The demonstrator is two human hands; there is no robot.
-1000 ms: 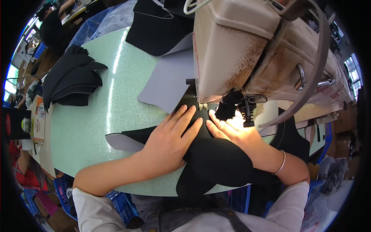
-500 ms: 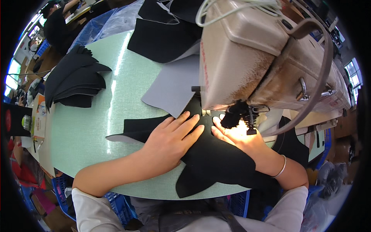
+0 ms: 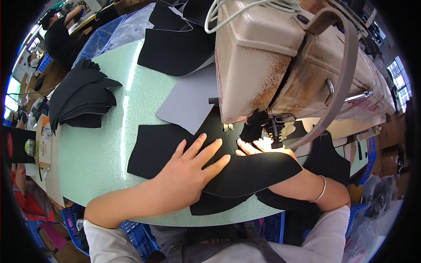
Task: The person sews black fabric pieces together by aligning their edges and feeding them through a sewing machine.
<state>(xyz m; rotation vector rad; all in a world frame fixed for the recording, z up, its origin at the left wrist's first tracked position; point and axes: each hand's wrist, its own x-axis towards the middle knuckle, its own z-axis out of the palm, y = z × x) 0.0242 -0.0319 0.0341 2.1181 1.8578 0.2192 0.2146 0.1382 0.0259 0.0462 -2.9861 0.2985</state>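
A black fabric piece [image 3: 245, 173] lies under the needle area of a beige sewing machine [image 3: 263, 57]. My left hand [image 3: 186, 164] rests flat on the fabric, fingers spread and pointing toward the presser foot [image 3: 227, 127]. On the far side of a raised fold, my right hand [image 3: 258, 148] lies with its fingers stretched out on the cloth beside the foot, lit brightly by the machine's lamp; the fold covers part of its wrist. A visible seam line curves between the two hands. Left of my left hand, another part of the black fabric spreads flat on the table.
The pale green tabletop [image 3: 101, 162] carries a fanned stack of black pieces [image 3: 83, 98] at the left. Grey fabric [image 3: 186, 101] and more black pieces [image 3: 175, 50] lie beyond my left hand. Blue crates [image 3: 274, 230] stand below the table edge. Another person [image 3: 61, 35] works at the far left.
The black fabric has turned under my hands; its left part now lies flatter and wider. A flap has swung up over my right wrist. My left hand's fingers have spread further.
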